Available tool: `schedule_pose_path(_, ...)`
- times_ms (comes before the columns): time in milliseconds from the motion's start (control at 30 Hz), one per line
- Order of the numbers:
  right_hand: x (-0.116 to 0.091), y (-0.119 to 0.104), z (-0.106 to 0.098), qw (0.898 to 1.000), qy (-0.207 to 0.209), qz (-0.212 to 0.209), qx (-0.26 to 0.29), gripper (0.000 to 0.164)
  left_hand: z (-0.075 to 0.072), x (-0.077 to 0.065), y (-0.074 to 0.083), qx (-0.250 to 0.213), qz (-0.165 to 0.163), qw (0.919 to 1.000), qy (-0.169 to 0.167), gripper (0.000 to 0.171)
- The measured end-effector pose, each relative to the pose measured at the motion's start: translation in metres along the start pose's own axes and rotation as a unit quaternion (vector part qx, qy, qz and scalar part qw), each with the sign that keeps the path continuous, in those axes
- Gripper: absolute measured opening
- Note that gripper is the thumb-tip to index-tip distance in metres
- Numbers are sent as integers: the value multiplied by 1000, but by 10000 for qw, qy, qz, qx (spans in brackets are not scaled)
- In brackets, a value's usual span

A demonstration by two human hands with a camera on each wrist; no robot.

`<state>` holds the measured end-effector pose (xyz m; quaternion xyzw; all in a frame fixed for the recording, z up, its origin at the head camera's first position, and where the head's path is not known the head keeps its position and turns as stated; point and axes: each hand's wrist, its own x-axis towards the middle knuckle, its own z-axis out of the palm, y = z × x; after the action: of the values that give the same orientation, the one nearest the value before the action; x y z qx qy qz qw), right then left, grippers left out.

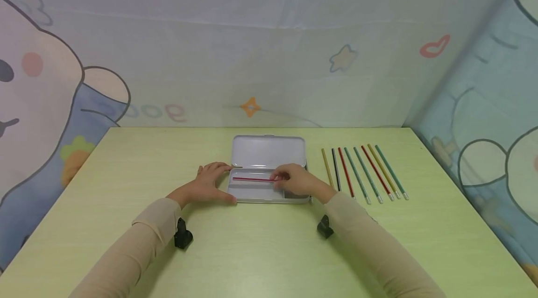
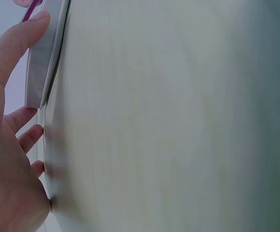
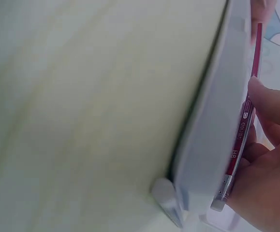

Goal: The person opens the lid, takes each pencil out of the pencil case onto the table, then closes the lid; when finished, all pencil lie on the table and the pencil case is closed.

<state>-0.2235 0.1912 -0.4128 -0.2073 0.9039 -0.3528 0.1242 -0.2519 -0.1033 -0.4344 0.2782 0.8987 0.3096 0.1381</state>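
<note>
A pale metal pencil case [image 1: 256,194] lies on the table with its lid [image 1: 269,151] raised at the back. My right hand [image 1: 294,180] pinches a red pencil [image 1: 252,179] over the case's tray, its point end toward the left. In the right wrist view the red pencil [image 3: 240,137] shows an "HB" mark and a white eraser end, held between thumb and fingers. My left hand [image 1: 206,187] touches the case's left end with spread fingers. The left wrist view shows its thumb [image 2: 31,31] against the case's front wall [image 2: 42,63].
Right of the case, several pencils lie side by side: gold [image 1: 327,167], black [image 1: 336,167], red [image 1: 345,169], green [image 1: 357,174] and more. My right forearm partly covers the nearer ones. A printed cloth [image 1: 269,55] hangs behind the table.
</note>
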Motion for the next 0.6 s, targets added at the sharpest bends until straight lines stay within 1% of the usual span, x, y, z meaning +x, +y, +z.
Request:
schedule_pose_path(233,-14,-1,-21,9994,325,-114,-35,16,1,1,-1,109,0,9999,6,94)
schedule_pose_path(333,-22,4,-31,9990,429,-139,-39,16,1,2,-3,124,0,9999,-13,94)
schedule_pose_path(600,-52,18,-59,9964,796,236,-158,20,0,1,-2,64,-14,10000,-50,94)
